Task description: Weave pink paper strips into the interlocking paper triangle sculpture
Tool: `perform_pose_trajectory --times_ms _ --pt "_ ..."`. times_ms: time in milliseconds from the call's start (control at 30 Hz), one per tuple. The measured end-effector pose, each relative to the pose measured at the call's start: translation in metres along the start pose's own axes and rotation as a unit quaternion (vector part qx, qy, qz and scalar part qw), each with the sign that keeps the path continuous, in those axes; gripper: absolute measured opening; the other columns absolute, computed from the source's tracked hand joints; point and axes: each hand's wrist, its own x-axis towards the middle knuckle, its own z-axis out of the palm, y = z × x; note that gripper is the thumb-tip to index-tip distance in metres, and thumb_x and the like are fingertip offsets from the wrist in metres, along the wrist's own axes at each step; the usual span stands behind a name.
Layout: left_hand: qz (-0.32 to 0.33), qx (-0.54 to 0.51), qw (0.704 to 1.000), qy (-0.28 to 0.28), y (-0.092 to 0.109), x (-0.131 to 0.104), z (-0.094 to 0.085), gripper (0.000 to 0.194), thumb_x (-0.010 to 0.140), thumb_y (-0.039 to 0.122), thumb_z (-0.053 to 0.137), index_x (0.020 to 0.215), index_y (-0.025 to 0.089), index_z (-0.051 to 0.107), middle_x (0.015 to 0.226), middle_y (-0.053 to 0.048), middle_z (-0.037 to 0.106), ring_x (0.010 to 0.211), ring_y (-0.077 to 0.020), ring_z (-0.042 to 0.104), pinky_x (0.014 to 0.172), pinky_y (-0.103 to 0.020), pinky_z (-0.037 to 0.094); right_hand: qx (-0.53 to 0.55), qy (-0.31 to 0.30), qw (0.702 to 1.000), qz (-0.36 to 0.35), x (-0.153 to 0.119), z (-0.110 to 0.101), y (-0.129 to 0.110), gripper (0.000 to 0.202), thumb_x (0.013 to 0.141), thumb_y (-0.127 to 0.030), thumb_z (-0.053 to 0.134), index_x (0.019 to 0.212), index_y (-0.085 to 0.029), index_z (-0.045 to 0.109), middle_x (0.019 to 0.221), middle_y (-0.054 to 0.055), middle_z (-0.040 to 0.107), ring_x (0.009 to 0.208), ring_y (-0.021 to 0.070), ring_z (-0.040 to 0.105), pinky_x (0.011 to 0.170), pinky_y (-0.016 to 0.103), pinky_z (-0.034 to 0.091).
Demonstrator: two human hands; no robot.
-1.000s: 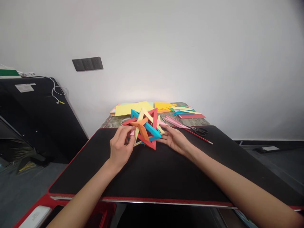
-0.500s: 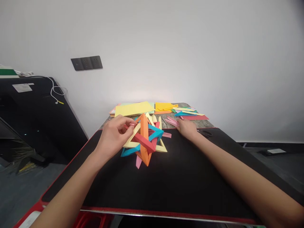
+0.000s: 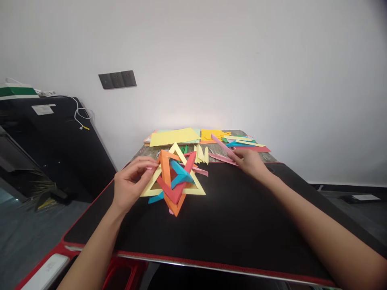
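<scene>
My left hand (image 3: 133, 181) pinches the left side of an origami star (image 3: 178, 177) made of interlocked yellow, orange, red and blue folded-paper frames. Pink paper pokes out at its right and bottom. My right hand (image 3: 249, 161) holds a folded pink paper strip (image 3: 222, 145) between thumb and fingers, its free end tilted up to the left. Just below that strip, another pink strip (image 3: 223, 158) lies at the back edge of the black mat (image 3: 229, 217).
Yellow paper sheets (image 3: 173, 137), orange-yellow paper (image 3: 211, 134) and folded blue strips (image 3: 244, 143) lie at the back of the table. Pale yellow folded pieces (image 3: 200, 154) lie behind the star. A black panel (image 3: 54, 137) stands to the left, and a wall (image 3: 226, 72) rises behind.
My right hand has lifted a pink strip off the table. The star has turned in my left hand and shows a yellow triangle more squarely. The whole view has shifted slightly.
</scene>
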Motion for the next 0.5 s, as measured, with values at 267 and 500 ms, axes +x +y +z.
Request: perform_pose_trajectory --times_ms 267,500 --pt "-0.025 -0.037 0.999 0.007 -0.009 -0.007 -0.009 0.015 0.082 0.015 0.065 0.091 0.023 0.075 0.093 -0.004 0.071 0.095 -0.0186 0.063 0.088 -0.031 0.049 0.216 -0.114 0.965 -0.092 -0.032 -0.011 -0.050 0.047 0.082 -0.061 0.053 0.079 -0.015 0.065 0.062 0.000 0.061 0.045 0.0084 0.053 0.047 0.024 0.048" --pt "-0.028 -0.056 0.998 -0.008 -0.008 -0.012 -0.001 0.016 0.084 0.017 0.064 0.094 0.024 0.073 0.112 -0.006 0.068 0.109 -0.0226 0.061 0.092 -0.035 0.050 0.278 -0.280 0.912 -0.109 -0.048 -0.018 -0.058 0.035 0.085 -0.043 0.060 0.105 -0.016 0.068 0.082 0.005 0.072 0.077 0.0158 0.069 0.076 0.032 0.057"
